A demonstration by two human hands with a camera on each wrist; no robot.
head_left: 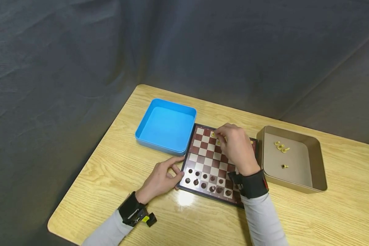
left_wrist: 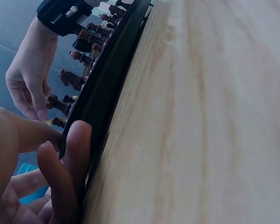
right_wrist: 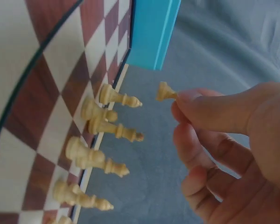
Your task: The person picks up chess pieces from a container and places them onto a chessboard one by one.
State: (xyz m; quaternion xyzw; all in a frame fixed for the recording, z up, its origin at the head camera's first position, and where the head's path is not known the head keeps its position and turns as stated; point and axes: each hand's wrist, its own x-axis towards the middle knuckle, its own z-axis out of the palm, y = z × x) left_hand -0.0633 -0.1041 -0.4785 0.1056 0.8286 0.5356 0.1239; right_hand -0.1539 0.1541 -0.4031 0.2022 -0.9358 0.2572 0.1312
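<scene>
Cream in colour, a small chess piece (right_wrist: 164,91) sits pinched between the thumb and fingers of the right hand (head_left: 236,147), held clear of the squares over the far part of the chessboard (head_left: 203,152), near other cream pieces (right_wrist: 114,96) standing there. The left hand (head_left: 163,176) holds the board's near left corner, its fingers clamped round the edge. Dark pieces (head_left: 205,176) stand in 2 rows along the near side. A blue tray (head_left: 169,126) sits beside the board's left edge; at the right is a brown box (head_left: 298,143) with loose cream pieces (head_left: 285,150) lying inside. Board, tray and box rest on a wood-grain tabletop (head_left: 110,164), with dark cloth (head_left: 203,61) behind.
</scene>
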